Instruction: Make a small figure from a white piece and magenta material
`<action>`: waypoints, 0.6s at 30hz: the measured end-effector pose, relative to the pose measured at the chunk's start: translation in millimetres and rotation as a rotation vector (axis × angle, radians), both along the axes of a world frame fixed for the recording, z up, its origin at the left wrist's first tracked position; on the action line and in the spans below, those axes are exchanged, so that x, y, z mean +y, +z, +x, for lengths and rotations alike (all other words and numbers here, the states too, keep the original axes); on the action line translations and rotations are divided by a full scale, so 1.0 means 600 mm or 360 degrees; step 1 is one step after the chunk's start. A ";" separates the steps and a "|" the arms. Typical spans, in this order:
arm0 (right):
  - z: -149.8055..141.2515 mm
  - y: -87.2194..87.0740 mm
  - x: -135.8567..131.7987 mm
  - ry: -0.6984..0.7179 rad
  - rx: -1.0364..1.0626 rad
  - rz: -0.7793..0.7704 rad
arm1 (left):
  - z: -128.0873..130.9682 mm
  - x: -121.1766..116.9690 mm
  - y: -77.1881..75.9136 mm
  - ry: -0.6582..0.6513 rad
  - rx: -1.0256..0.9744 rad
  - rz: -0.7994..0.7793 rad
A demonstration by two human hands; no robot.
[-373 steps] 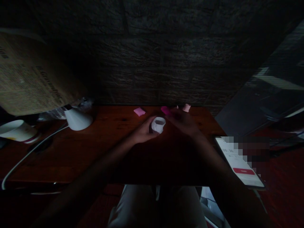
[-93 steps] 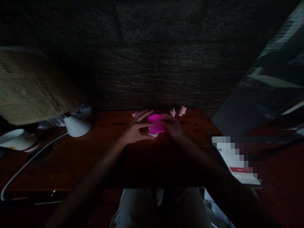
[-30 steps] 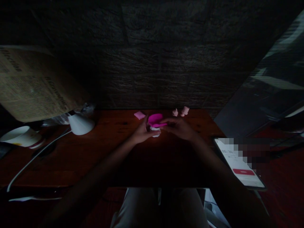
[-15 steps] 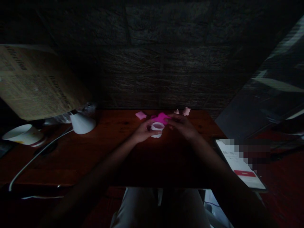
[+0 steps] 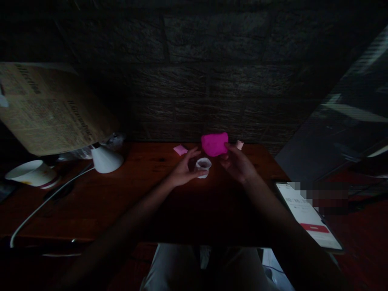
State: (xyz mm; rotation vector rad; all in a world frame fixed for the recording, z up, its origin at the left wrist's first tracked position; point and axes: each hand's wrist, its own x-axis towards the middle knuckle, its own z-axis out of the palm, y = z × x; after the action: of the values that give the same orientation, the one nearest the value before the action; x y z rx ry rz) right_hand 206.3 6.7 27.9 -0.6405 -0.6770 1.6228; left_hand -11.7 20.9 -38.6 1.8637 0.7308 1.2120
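A soft, flattened magenta piece (image 5: pixel 214 144) hangs upright above the table, pinched at its right edge by my right hand (image 5: pixel 239 163). I cannot tell whether it is cloth or putty. Just below it is a small white cup (image 5: pixel 203 165) with its mouth upward. My left hand (image 5: pixel 183 169) curves around the cup's left side, fingers spread and apart from the rim, the thumb at the cup's front. Behind the hands lie a small pink packet (image 5: pixel 180 150) on the left and a pale pink crumpled piece (image 5: pixel 239 144) on the right.
On the wooden table (image 5: pixel 145 173), a lamp with a white base (image 5: pixel 106 158) and a printed paper shade (image 5: pixel 54 109) stands left, its cable (image 5: pixel 51 198) running forward. Beside it is a paper cup (image 5: pixel 32 173). A phone (image 5: pixel 312 218) lies right. A brick wall (image 5: pixel 188 89) rises behind.
The magenta piece has moved up and right from behind the cup and now shows broad and flat. My left fingers have spread away from the cup.
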 end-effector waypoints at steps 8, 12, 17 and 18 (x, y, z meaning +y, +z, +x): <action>-0.025 -0.016 -0.010 0.0253 0.0025 -0.0078 | 0.000 -0.016 0.044 0.0392 -0.0025 0.0697; -0.029 -0.018 -0.016 0.0275 -0.0168 0.0043 | 0.000 -0.024 0.053 0.0546 0.0128 0.0920; -0.033 -0.016 -0.022 0.0223 -0.0407 0.0234 | -0.002 -0.032 0.061 0.0616 0.0189 0.0963; -0.034 -0.016 -0.024 0.0231 -0.0445 0.0263 | -0.002 -0.034 0.063 0.0600 0.0184 0.0959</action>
State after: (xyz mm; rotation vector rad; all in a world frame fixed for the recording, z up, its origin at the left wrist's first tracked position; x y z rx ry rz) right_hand 185.6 -7.5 18.5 -0.7173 -1.0723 1.6034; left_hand -12.7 0.6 -0.9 2.3686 0.8732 1.7159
